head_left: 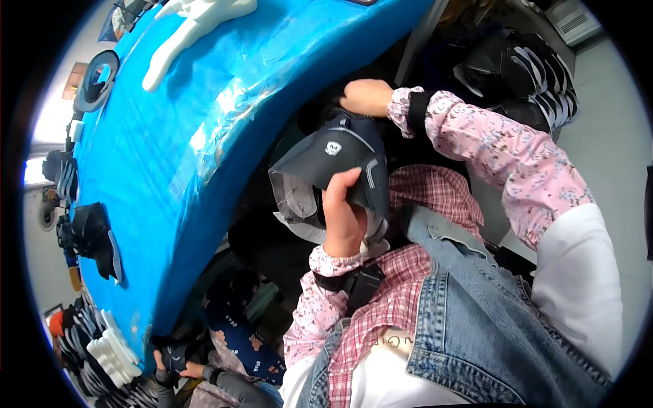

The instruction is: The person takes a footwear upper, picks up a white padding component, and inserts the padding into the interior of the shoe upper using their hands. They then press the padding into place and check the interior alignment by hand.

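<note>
A dark grey cap (320, 146) with a small white badge and light piping is held above my lap, its pale grey lining showing on the left side. My left hand (345, 214) grips it from below, thumb up along the outside; the other fingers are mostly hidden by the cap. At the cap's far end, my right hand (367, 97) is closed with its fingertips at the dark edge. Dark material around those fingertips hides exactly which part they pinch.
A table under blue plastic (224, 129) curves along the left, bearing a white moulded form (183, 41) and a black cap (95, 238). Stacked dark caps (524, 75) lie at the far right. At the lower left, another person's hands hold a dark cap (177, 357).
</note>
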Available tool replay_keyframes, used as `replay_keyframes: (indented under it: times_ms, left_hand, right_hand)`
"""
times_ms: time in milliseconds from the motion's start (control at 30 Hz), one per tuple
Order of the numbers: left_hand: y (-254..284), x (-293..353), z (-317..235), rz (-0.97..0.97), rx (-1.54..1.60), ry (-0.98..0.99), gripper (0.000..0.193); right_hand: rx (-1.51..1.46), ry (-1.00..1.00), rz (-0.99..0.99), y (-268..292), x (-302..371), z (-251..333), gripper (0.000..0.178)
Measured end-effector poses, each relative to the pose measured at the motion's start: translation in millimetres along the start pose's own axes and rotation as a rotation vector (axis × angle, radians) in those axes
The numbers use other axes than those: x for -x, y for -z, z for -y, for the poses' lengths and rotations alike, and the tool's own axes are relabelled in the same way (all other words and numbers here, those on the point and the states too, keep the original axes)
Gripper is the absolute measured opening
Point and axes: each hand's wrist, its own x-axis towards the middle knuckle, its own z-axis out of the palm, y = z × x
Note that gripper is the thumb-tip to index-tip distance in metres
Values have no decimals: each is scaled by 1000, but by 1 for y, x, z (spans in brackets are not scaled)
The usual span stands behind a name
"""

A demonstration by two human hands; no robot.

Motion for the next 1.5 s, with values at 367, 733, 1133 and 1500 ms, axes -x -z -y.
replay_keyframes:
  times_ms: [367,733,1133,1500]
  left_hand:
    - [25,-5,20,218,65,193,31]
    - [9,5,11,143,54,96,21]
    - [12,17,15,394,-877,8,48]
    - [13,53,-56,137,-314,194,47]
  right_hand:
    - [90,414,-52,-49,-13,-39,22]
    - [198,186,197,-13,4,-17,25]
    - [-460,-188,128,-5,8,-50,52]
    - [-1573,433,288,24,118,-44,48]
